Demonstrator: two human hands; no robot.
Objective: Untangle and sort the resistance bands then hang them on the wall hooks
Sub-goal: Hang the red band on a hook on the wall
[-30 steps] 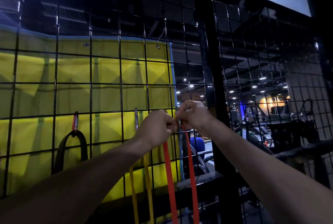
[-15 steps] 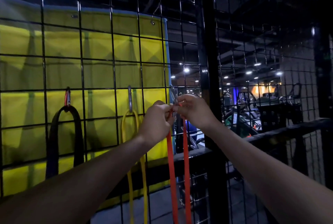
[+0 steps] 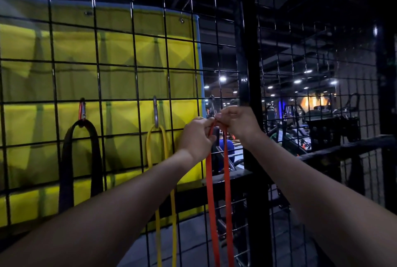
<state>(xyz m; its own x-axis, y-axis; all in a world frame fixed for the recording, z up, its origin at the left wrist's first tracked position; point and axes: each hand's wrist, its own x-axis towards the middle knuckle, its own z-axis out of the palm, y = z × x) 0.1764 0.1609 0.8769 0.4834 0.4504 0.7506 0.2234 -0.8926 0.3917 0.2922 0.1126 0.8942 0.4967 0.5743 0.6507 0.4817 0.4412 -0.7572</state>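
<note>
You face a black wire grid wall (image 3: 133, 77) with a yellow tarp (image 3: 75, 86) hung behind its left half. A thick black post (image 3: 249, 62) divides the grid. Beyond, to your right, a dim gym shows ceiling spotlights (image 3: 297, 81) and dark exercise machines (image 3: 330, 125).

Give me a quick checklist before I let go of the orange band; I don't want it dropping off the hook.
1. Both hands on band: ok. Left hand and right hand pinch the top of the orange band.
2. Band seated in the third carabiner: cannot tell, the hands hide the loop's top.
3. Carabiner gate closed: cannot tell.
4. Strands untwisted: ok, the two strands hang side by side.
5. Neighbours hung: ok. Yellow band and black band hang from their own carabiners.
6. Clear of yellow band: ok, they hang apart.
</note>
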